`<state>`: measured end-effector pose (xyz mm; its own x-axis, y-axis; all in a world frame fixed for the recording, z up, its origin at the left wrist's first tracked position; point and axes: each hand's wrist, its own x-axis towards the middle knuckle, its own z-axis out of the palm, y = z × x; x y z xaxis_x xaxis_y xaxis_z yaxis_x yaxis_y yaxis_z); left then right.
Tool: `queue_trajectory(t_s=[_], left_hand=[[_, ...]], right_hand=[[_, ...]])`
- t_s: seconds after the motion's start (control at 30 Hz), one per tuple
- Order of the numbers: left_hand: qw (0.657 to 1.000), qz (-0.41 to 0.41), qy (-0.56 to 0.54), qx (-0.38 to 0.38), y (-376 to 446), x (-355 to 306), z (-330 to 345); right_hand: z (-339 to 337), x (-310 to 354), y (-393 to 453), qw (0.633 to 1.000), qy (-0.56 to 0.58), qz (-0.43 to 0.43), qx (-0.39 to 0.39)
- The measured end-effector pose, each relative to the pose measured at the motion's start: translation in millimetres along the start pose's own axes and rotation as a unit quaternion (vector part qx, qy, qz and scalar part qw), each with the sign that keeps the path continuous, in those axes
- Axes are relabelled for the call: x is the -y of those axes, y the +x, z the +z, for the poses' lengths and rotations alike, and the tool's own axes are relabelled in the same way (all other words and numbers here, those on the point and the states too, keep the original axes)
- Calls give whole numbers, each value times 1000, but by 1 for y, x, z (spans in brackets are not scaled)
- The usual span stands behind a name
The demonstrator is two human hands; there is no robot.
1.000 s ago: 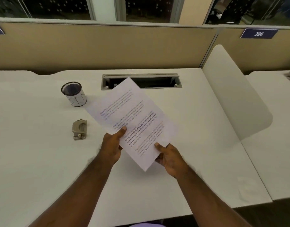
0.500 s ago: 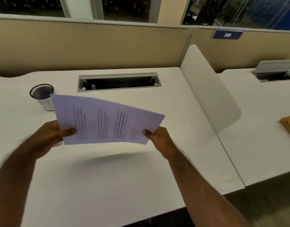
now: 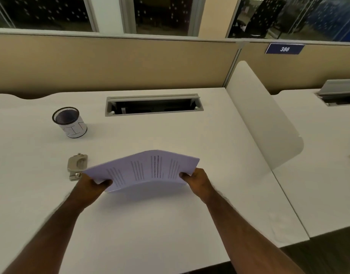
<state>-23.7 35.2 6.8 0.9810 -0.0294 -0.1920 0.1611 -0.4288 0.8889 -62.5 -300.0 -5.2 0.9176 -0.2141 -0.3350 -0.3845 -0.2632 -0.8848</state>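
Observation:
A printed sheet of paper (image 3: 144, 170) hangs just above the white desk (image 3: 150, 224), turned sideways and bowed upward in the middle. My left hand (image 3: 91, 185) pinches its left end, thumb on top. My right hand (image 3: 198, 181) pinches the right end in the same way. The fingers under the sheet are hidden.
A grey hole punch (image 3: 77, 166) lies on the desk just left of my left hand. A black mesh cup (image 3: 69, 122) with a white label stands at the back left. An open cable tray (image 3: 153, 104) is set in the desk behind. A white divider panel (image 3: 261, 117) rises on the right.
The sheet has turned from a slanted upright hold to sideways, my hands moving out to its two ends. It has come down toward the desk and now bows upward.

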Motion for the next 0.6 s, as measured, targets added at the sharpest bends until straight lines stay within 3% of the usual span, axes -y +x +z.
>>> queue_trajectory(t_s=[0.17, 0.23, 0.33, 0.47, 0.6], left_hand=[[994, -40, -96, 28, 2, 6, -1], [985, -65, -159, 28, 2, 5, 0], [962, -114, -247, 28, -4, -1, 13], [929, -172, -316, 84, -22, -5, 41], [908, -194, -336, 156, -35, -2, 50]], right_hand=[[1, 9, -4, 999, 35, 18, -28], [3, 13, -10, 989, 92, 103, -45], [9, 16, -19, 953, 220, 205, 38], [23, 19, -22, 929, 309, 147, 141], [23, 29, -19, 955, 271, 82, 83]])
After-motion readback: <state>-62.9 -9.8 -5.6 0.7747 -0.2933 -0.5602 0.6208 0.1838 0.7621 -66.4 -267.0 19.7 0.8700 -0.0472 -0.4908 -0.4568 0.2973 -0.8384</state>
